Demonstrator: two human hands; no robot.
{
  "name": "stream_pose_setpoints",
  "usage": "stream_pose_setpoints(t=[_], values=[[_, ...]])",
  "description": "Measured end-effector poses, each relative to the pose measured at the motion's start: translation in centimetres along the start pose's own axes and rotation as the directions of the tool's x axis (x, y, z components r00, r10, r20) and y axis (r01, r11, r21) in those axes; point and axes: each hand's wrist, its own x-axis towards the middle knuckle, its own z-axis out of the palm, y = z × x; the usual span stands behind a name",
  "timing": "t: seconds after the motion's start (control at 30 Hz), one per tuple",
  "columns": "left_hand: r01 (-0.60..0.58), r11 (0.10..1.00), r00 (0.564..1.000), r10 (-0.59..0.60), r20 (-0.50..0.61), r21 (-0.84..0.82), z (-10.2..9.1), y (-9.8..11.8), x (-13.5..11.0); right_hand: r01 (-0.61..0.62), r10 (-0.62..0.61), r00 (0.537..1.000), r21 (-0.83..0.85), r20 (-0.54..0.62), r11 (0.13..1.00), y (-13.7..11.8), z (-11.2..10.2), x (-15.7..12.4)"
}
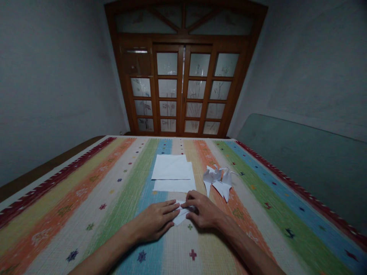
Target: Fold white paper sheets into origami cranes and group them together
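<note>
A small piece of folded white paper (181,217) lies on the striped tablecloth in front of me, partly covered by my fingers. My left hand (157,219) rests flat on the left side of it, fingers stretched out with the tips on the paper. On the other side my right hand (202,209) has its fingers bent, pinching the paper's right part between thumb and fingers. Just beyond both hands is a stack of white paper sheets (170,167). To its right stand several folded paper cranes (219,181), close together.
A striped tablecloth (114,198) with small motifs covers the table. Wooden doors with glass panes (183,88) stand behind the far edge. Along the right side is a grey-green panel (286,145), and pale walls rise on both sides.
</note>
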Motion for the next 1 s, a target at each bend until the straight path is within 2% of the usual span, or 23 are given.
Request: stream_pose_setpoints(t=[0.17,0.33,0.57,0.77,1.0], values=[[-0.01,0.996,0.999,0.007,0.034,0.087,-0.1,-0.1,0.0,0.046,-0.048,0.998,-0.048,-0.03,0.998,0.1,0.2,0.0],[-0.021,0.999,1.0,0.02,0.01,0.028,-0.2,-0.4,-0.3,0.139,-0.149,0.986,-0.118,-0.077,0.983,0.3,0.7,0.0],[0.021,1.0,0.999,-0.021,0.043,0.008,0.0,-0.6,-0.4,0.221,-0.252,0.959,-0.209,-0.133,0.953,0.9,1.2,0.0],[0.045,0.998,0.998,-0.042,0.054,-0.053,-0.2,-0.6,-0.6,0.224,-0.261,0.957,-0.248,-0.127,0.943,1.0,1.3,0.1],[0.136,0.973,0.991,-0.135,0.02,-0.184,-0.6,-0.8,-1.2,0.189,-0.224,0.959,-0.197,-0.173,0.962,1.2,1.6,0.5]])
